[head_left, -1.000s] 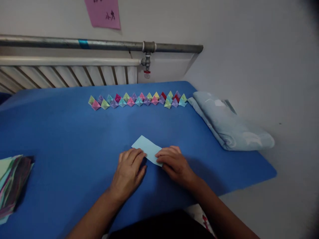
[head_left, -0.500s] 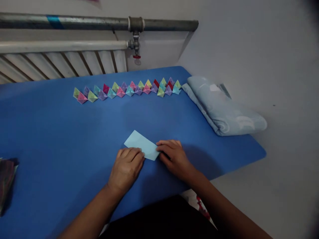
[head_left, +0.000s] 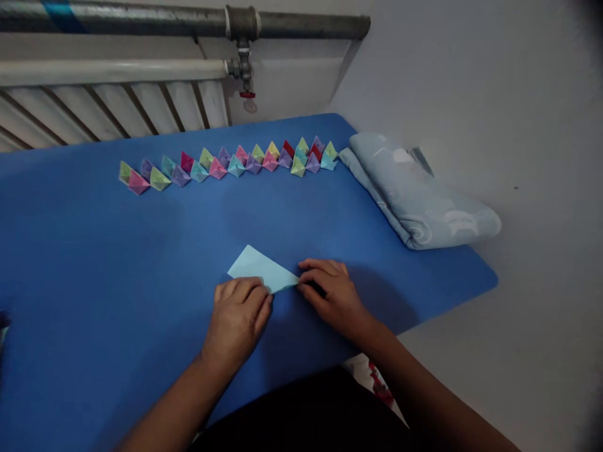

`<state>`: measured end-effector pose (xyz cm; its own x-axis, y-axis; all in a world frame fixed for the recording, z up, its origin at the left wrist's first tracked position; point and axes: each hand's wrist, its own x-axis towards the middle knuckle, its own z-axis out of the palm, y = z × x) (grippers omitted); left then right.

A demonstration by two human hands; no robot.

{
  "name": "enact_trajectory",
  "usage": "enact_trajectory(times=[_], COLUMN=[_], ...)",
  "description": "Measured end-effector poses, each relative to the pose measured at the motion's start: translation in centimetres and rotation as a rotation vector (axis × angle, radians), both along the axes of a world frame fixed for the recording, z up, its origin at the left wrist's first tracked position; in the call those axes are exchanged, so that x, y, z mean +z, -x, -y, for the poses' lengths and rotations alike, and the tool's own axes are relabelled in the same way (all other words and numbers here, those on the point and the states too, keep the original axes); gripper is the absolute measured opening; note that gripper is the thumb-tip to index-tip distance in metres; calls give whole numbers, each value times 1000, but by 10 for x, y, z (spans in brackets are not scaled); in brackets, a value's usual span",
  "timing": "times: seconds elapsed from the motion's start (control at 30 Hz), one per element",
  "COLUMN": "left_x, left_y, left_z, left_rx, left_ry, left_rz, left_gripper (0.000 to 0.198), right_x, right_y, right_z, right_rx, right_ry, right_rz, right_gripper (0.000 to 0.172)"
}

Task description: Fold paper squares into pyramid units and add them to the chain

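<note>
A pale blue sheet of origami paper point(head_left: 266, 267) lies folded on the blue table, its right-hand end now tapering to a point. My left hand point(head_left: 240, 307) presses on its near edge, fingers bent and close together. At the right tip of the paper, my right hand point(head_left: 332, 289) pinches the corner between thumb and fingers. Part of the sheet is hidden under the left fingers. Beyond the hands stand several small folded paper boats point(head_left: 235, 166) in pink, green, purple, blue, yellow and red, set in rows.
A folded light blue cloth point(head_left: 419, 194) rests at the right end of the blue table point(head_left: 117, 263), against the wall. Behind the table are a white radiator point(head_left: 141, 107), a metal pipe point(head_left: 301, 26) and a valve with a red handle point(head_left: 247, 94). A dark object shows at the left edge.
The right corner of the paper has been folded over, so that end has gone from blunt to pointed. My head view has shifted slightly; the left hand stays on the sheet.
</note>
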<state>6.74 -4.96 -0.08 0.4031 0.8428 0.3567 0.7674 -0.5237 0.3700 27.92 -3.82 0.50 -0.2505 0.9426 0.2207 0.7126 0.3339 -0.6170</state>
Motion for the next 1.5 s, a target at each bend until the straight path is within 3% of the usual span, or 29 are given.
enact_trajectory(times=[0.5,0.7,1.0,1.27,1.5], left_x=[1,1,-1,0,2], left_y=[-7,-6,0,0,-1], left_z=[-5,-6,-2,-2,-2], left_rx=[150,149,29,39,47], left_ry=[150,148,105,112,129], left_rz=[40,42,4,-4,3], left_gripper=[16,17,10,12,12], right_x=[4,5,0,3,1], right_y=[3,2,-7,-10,-8], right_z=[-5,-4,4,8,8], right_rx=[-152,-121,-42,-145,-56], right_ry=[83,53,-30,6,-50], right_rz=[18,15,52,-35,54], right_gripper=[12,1,9,13,15])
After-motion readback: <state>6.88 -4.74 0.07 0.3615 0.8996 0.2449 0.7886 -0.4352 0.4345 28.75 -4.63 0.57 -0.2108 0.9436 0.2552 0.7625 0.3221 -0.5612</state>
